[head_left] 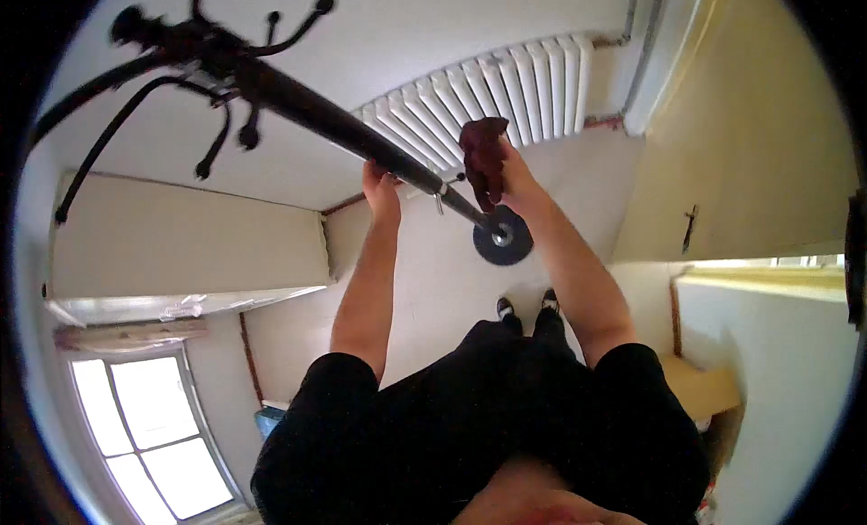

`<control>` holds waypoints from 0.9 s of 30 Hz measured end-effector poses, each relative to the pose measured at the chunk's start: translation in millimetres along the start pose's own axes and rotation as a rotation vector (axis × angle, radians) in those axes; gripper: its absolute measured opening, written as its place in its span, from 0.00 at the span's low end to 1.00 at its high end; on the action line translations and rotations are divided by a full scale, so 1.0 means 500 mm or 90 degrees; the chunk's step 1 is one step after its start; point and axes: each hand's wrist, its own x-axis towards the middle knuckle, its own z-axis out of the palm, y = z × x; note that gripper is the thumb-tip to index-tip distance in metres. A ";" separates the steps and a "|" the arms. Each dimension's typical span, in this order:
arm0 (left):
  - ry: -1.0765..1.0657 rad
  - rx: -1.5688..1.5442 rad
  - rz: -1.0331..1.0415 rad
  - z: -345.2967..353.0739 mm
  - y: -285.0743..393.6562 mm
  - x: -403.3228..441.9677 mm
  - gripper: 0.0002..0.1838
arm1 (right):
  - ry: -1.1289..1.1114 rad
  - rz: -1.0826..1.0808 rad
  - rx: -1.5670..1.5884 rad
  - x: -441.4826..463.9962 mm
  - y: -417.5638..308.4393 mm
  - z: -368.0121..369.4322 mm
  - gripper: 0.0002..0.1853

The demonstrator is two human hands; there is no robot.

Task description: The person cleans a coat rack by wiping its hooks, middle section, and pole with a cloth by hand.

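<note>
A dark coat stand [334, 120] leans across the view, with its curved, ball-tipped hooks at the upper left and its round base [502, 247] on the floor. My left hand [381, 189] grips the pole about midway, its fingers partly hidden behind it. In my right hand [515, 171] is a crumpled dark red cloth [483, 157], held to the right of the pole's lower part. The cloth covers most of that hand's fingers. Whether the cloth touches the pole, I cannot tell.
A white ribbed radiator [506, 87] is on the wall ahead. To the right is a pale door [741, 164] with a handle [690, 229]. A white cabinet [190, 232] stands at left, near a window [149, 426]. A cardboard box [700, 388] sits at lower right.
</note>
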 end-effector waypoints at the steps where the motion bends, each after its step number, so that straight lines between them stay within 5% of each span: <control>1: -0.034 0.021 0.021 -0.005 0.031 -0.002 0.33 | 0.030 -0.042 -0.098 -0.008 -0.043 0.079 0.19; 4: -0.055 -0.066 0.098 -0.015 0.036 0.016 0.40 | -0.071 -0.120 -0.386 0.087 -0.053 0.157 0.15; 5: -0.165 -0.079 0.101 -0.036 0.025 0.029 0.41 | -0.075 -0.152 -0.459 0.106 -0.050 0.195 0.15; 7: -0.179 -0.055 0.033 -0.007 0.077 0.006 0.38 | -0.027 -0.202 -0.725 0.130 -0.059 0.266 0.27; 9: -0.156 -0.072 -0.010 0.016 0.083 0.015 0.35 | -0.072 -0.179 -0.787 0.130 -0.064 0.333 0.31; 10: -0.144 -0.081 -0.032 0.028 0.087 0.018 0.34 | -0.096 -0.173 -0.772 0.143 -0.052 0.349 0.31; 12: -0.124 0.040 0.287 0.054 0.093 0.029 0.35 | -0.150 -0.150 -0.747 0.187 -0.018 0.343 0.33; 15: -0.225 0.127 0.217 0.018 0.058 0.026 0.35 | -0.184 -0.133 -0.693 0.234 0.018 0.339 0.27; 17: -0.182 0.138 0.144 0.016 0.129 -0.009 0.27 | -0.119 -0.159 -0.577 0.241 0.059 0.339 0.25; 19: -0.199 0.456 0.388 -0.013 0.079 0.029 0.23 | -0.042 -0.223 -0.658 0.242 0.079 0.366 0.24; 20: -0.229 0.091 0.124 -0.014 0.100 0.013 0.20 | -0.072 -0.228 -0.624 0.249 0.090 0.366 0.24; 23: -0.144 0.216 0.307 -0.092 0.144 -0.003 0.16 | -0.093 -0.239 -0.639 0.248 0.126 0.431 0.23; 24: -0.192 0.182 0.293 -0.095 0.044 0.048 0.15 | -0.075 -0.231 -0.649 0.248 0.150 0.462 0.22; 27: -0.192 0.239 0.294 -0.218 0.087 0.067 0.18 | -0.114 -0.271 -0.641 0.298 0.244 0.531 0.24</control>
